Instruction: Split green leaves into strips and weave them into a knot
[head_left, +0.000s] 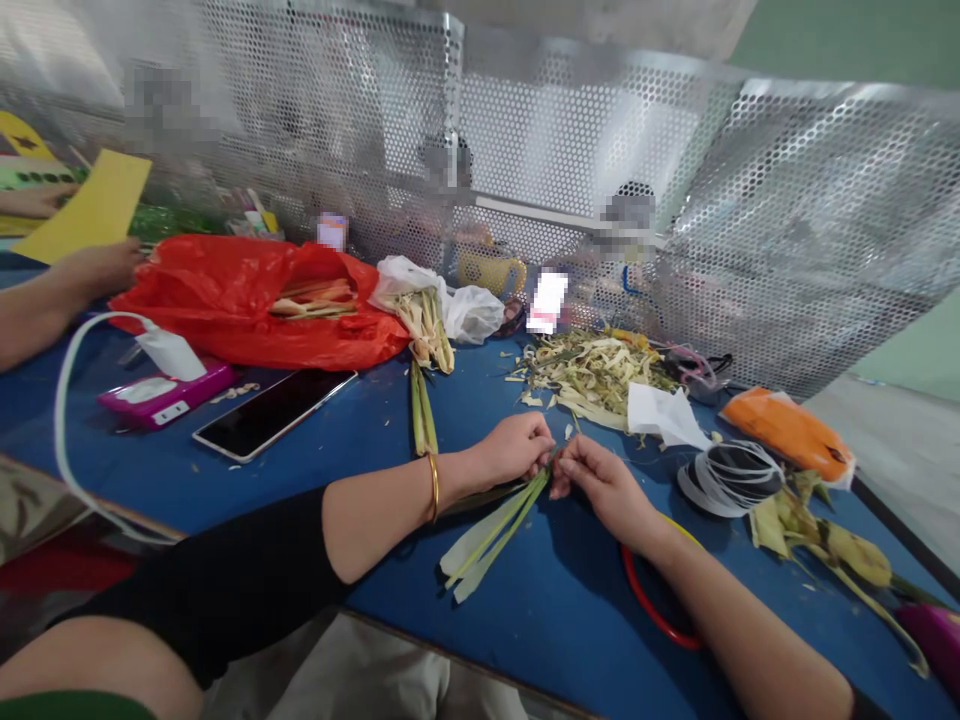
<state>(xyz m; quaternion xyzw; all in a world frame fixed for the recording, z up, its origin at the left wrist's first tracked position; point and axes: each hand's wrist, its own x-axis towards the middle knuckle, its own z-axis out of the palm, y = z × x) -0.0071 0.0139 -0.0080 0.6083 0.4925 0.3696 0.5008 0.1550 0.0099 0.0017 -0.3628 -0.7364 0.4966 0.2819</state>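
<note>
My left hand (519,446) is closed, its fingers pinching the top end of a small bundle of pale green leaf strips (501,535). Close beside it, my right hand (596,478) is also closed, thumb and fingers pressed together at the same end of the strips. The wide ends of the strips fan out down and to the left over the blue table (480,400). My fingers hide the exact spot where the strips are gripped. Just left of my left wrist lie some green stalks (422,410).
Beyond my hands is a heap of leaf scraps (600,375) with a white tissue (664,415). At right sit a spool of white cord (731,478) and an orange packet (787,435). A red bag (247,290), phone (274,412) and purple power strip (166,397) lie left, near another person's hand (105,268).
</note>
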